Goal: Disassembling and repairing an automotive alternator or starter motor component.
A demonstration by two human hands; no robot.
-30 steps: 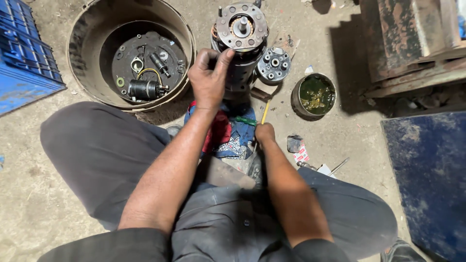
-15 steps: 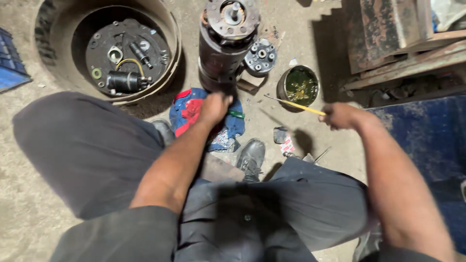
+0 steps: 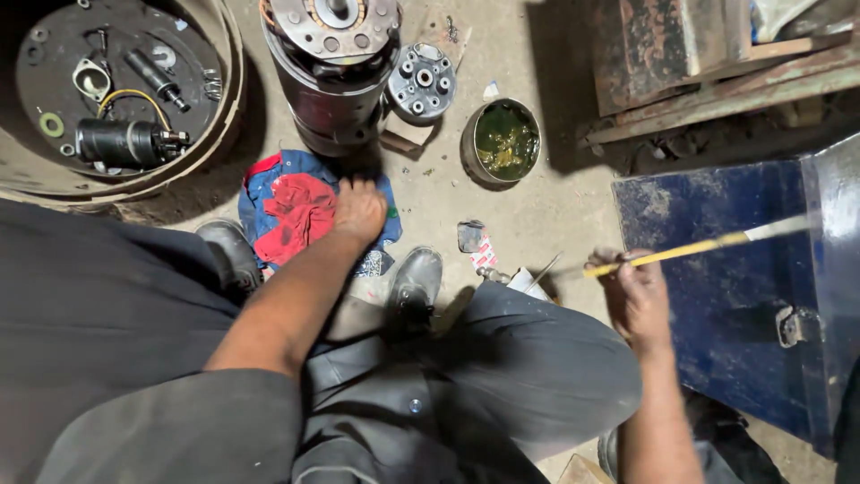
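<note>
1. Far out to the left of the left hand (image 3: 359, 211), a round, rusty metal tub (image 3: 219, 116) sits with its rim cut off by the picture's left edge. Inside lie a black cylindrical motor part (image 3: 121, 143) with a yellow wire (image 3: 134, 97), a dark bolt-like piece (image 3: 154, 73), a pale oval gasket (image 3: 91, 79) and a small green ring (image 3: 51, 125).
2. The left hand lies knuckles-up, fingers curled down onto a crumpled red and blue cloth (image 3: 296, 211) on the concrete floor (image 3: 430, 193). Whether it grips the cloth I cannot tell.
3. Just above that hand stands a tall dark steel motor cylinder (image 3: 333, 90), upright, its bolted top plate facing the camera. A round grey metal end cap with holes (image 3: 422, 82) leans just beside it on the right.
4. Between the two hands, a small round tin (image 3: 468, 148) holds yellow-green grease (image 3: 506, 139). Bare floor lies around it, with small scraps of paper and metal (image 3: 477, 246) nearer the knees.
5. Below the left hand, a black shoe (image 3: 414, 282) rests beside the bent knee.
6. The right hand (image 3: 634, 291) is closed around a thin yellow stick with a pale tip (image 3: 699, 244), which slants up and rightward.
7. Right of that hand, a dark blue metal box with a latch (image 3: 717, 305) crowds close; rusty metal and wooden beams (image 3: 681, 63) fill the upper right corner.
</note>
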